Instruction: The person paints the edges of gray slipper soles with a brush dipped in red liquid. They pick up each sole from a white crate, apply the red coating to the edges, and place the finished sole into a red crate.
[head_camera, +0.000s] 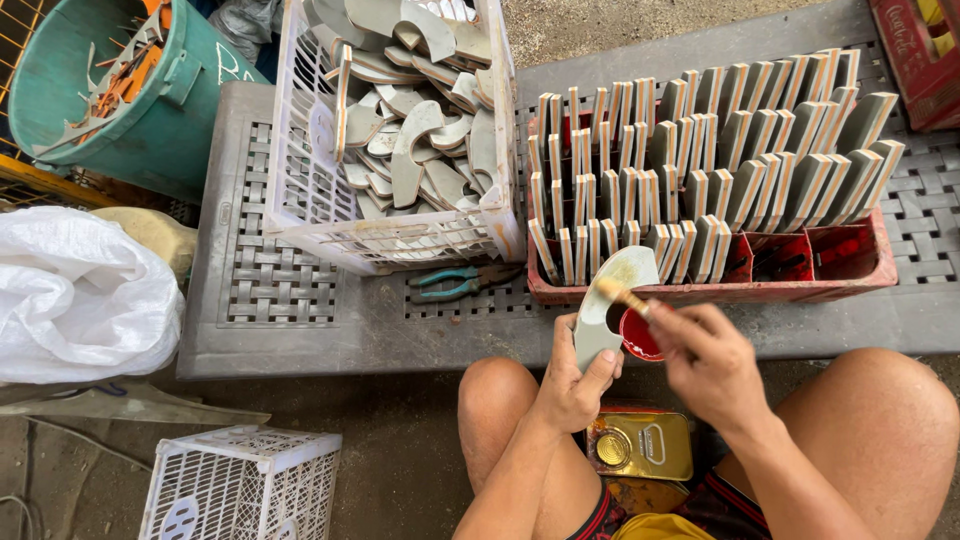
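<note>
Left hand (572, 385) gripped one grey sole-shaped piece (610, 300) by its lower end, fingers wrapped around it, piece held upright just above the knees, at 6 o'clock of the red crate (700, 292). Right hand (705, 360) pinched a small brush (625, 296) between thumb and fingers, bristle tip touching the piece's face. A small red cup (638, 335) sat just behind the piece, at 5 o'clock of it.

Progress, as judged: red crate looked mostly filled with pieces standing on edge, about four rows, too many to count exactly; a few compartments at its 4 o'clock corner showed empty. White basket (400, 130) at 10 o'clock of the hands held a loose heap of similar grey pieces, so plenty seemed left.

Counts: one brush, one red cup, one gold tin can (640, 447) between the knees, one pair of pliers (455, 283), two white baskets (second (240, 485) at 8 o'clock), one green bucket (110, 90), one white sack (80, 295).
</note>
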